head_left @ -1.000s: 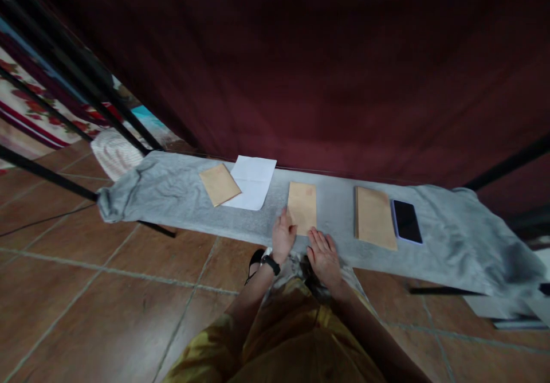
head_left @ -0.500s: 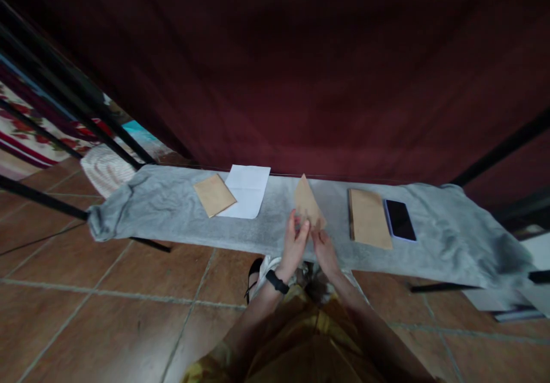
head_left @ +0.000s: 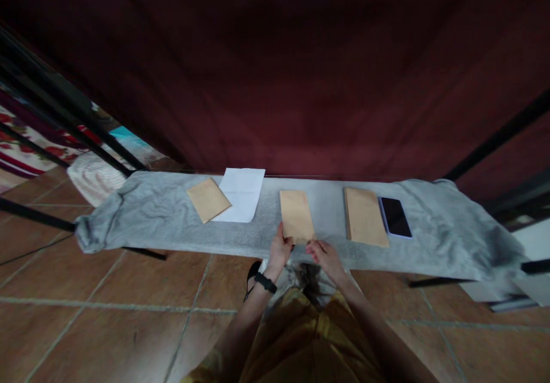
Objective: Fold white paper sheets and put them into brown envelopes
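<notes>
A brown paper envelope point(head_left: 297, 214) is in front of me, its near edge at my fingers. My left hand point(head_left: 281, 251) is closed on its lower left corner, thumb along the side. My right hand point(head_left: 325, 255) has its fingers curled at the lower right corner, pinching the edge. To the right lies a stack of brown envelopes point(head_left: 366, 217). On the left, another brown envelope point(head_left: 208, 199) lies slanted, overlapping a creased white sheet of paper point(head_left: 241, 191).
A phone point(head_left: 396, 218) with a dark screen lies right beside the stack. Everything rests on a narrow bench covered by a grey cloth point(head_left: 158, 211), rumpled at both ends. Black metal bars point(head_left: 498, 136) flank it, and a dark red curtain point(head_left: 275, 85) hangs behind.
My hands lay near the flat envelope, then lifted and turned it, tilted, between them. Now it faces up with its printed mark no longer seen, held at the near corners.
</notes>
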### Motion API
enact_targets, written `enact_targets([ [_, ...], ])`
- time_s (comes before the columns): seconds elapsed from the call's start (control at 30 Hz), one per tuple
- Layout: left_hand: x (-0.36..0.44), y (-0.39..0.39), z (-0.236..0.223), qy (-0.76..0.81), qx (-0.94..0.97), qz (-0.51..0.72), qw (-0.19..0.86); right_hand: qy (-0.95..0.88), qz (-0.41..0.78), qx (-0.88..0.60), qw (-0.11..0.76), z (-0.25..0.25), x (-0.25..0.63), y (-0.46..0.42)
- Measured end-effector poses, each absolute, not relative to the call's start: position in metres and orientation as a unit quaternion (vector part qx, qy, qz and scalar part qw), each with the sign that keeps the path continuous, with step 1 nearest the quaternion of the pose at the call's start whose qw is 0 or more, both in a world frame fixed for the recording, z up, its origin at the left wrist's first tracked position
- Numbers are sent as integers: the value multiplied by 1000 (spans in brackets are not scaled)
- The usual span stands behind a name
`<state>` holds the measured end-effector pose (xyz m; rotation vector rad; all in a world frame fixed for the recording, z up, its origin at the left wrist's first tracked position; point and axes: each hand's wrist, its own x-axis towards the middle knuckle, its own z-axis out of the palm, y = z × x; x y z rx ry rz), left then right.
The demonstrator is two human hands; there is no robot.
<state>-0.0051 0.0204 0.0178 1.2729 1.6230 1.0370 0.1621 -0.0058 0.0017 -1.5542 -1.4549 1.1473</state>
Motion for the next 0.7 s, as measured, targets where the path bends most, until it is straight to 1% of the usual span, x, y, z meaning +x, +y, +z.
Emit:
enact_targets([
  [0.07,-10,17,16,671,582,350,298,-657,312,-585,359,1,167,-9],
  [0.1,-11,14,16,683,615,314,239,-705,246,-566,349,-1,168,-11],
  [0.17,-10,8,15,698,655,254,139,-775,150,-533,305,-6,170,-15],
  [0.23,-6,6,14,691,686,215,75,-815,75,-516,253,-13,169,-19],
  [0.3,0,11,12,661,728,176,49,-825,28,-519,223,-20,168,-22],
  [0.4,9,31,3,611,784,99,44,-820,13,-530,214,-26,165,-22],
  [0.47,15,49,-3,603,793,71,48,-818,10,-534,213,-27,164,-21],
  [0.57,20,80,-9,606,792,58,43,-815,8,-537,216,-26,162,-20],
  [0.7,25,121,-8,606,791,70,54,-816,7,-530,231,-23,162,-21],
])
